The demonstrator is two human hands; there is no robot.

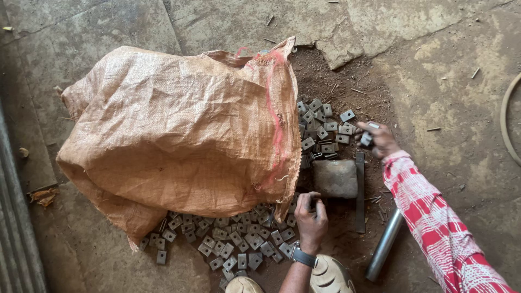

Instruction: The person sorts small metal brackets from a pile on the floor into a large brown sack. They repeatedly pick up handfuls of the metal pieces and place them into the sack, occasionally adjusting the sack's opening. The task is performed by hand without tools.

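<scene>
Left hand: curled shut around one small metal plate at the near edge of the stone block, a wristwatch on the wrist.
Right hand: fingers pinched together on another small metal plate, lifted just off the ground at the right edge of the far pile; the sleeve is red and white check.
Where the plates lie: one heap beyond the block beside the sack's mouth, a second spread along the sack's near edge, partly under it.
Around the block: a flat metal bar lies touching its right side; a shiny steel pipe rests near the right forearm.
Sack: large woven orange-brown bag, slumped on the dirt floor, its open end toward the far pile.
Feet: two sandal toes just beside the near spread.
Risk: the pinch on the far plate looks light, so it could slip and drop among the others; the pipe, lying loose, could roll if the forearm nudges it; plate edges may nick bare fingers.
</scene>
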